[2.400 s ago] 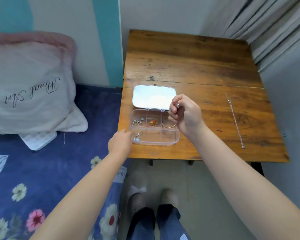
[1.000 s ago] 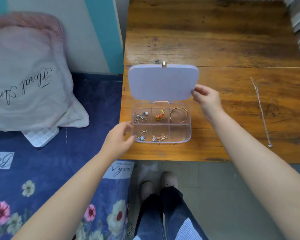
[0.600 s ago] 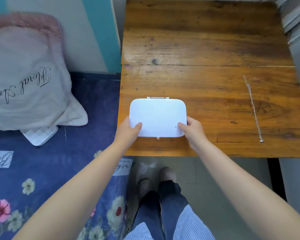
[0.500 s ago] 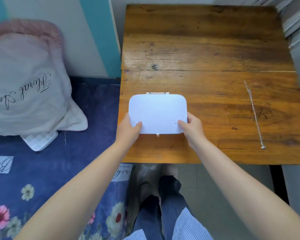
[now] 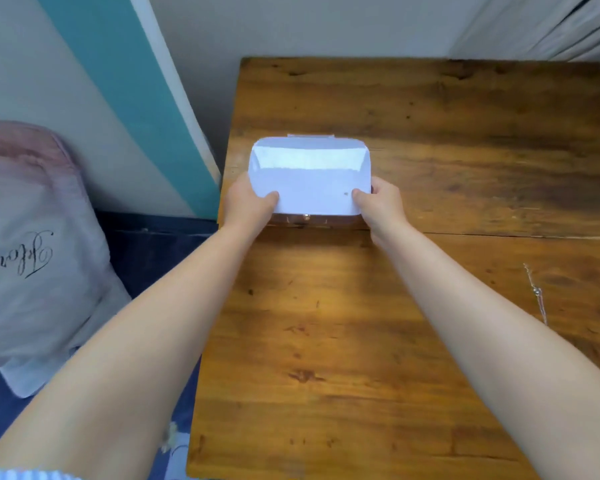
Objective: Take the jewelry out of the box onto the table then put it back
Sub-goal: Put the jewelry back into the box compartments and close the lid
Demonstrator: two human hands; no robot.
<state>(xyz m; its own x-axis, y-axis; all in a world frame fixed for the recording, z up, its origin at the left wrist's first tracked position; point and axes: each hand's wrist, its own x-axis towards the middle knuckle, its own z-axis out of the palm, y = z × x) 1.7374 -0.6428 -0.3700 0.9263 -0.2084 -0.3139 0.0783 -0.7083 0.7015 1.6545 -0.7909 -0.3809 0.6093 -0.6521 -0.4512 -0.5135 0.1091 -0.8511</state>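
The closed box (image 5: 310, 178), at about eleven o'clock on the table (image 5: 361, 323), is clasped at its near corners by the left hand (image 5: 248, 204) and right hand (image 5: 381, 202), and is judged light, rigid and slippery-lidded.

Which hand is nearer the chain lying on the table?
The right hand, gripping the closed box's right end. The chain lies by the table's right edge; the left hand holds the opposite end.
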